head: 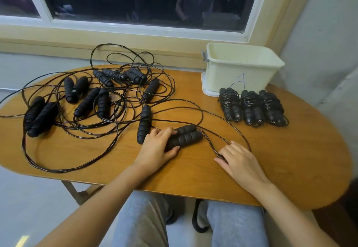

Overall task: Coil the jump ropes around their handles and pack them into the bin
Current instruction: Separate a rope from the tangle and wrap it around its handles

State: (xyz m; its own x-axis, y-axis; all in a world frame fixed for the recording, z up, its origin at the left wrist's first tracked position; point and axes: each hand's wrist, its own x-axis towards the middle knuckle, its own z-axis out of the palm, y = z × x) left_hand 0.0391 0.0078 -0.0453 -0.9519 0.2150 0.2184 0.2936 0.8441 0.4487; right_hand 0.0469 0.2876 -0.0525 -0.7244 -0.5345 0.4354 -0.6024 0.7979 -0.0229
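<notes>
A: Hands?

B: Your left hand [157,146] grips 2 handles [184,136], paired, near centre of the table [290,159]. Your right hand [240,159] lies on their cord [211,145] just right of them, fingers bent. Pinching or pressing, can't tell.

A: Bin?

B: Bin [242,66] far right. 3 bundles [251,107] lie just in front of it, unpacked.

A: Advice?

B: Keep the handles flush. Draw the cord taut, clear of the tangle [108,95] at left. Lay turns side by side.
</notes>
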